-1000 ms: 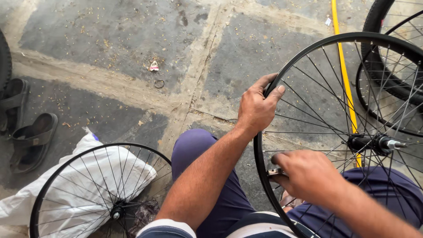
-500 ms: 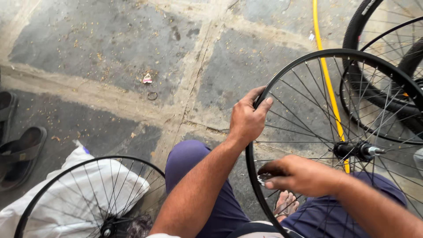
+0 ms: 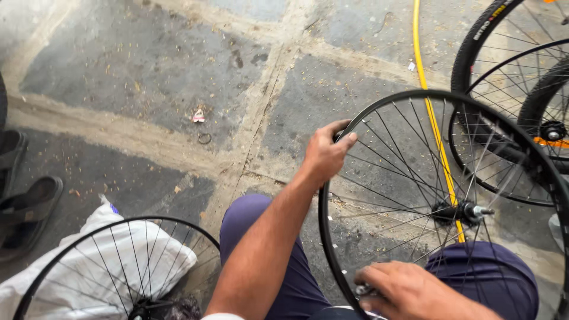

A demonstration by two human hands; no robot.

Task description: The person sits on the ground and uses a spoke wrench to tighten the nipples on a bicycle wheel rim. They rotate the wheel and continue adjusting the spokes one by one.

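Left hand [image 3: 325, 155]: fingers closed on the spoked wheel [image 3: 409, 148] rim, upper left.
Right hand [image 3: 409, 293]: fingers pinching a small tool [image 3: 363, 290] at the lower rim.

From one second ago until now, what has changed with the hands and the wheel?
The right hand slid down the rim toward the bottom of the picture. The left hand stayed at its grip on the upper rim of the black spoked wheel. The second wheel remains on the white sack.
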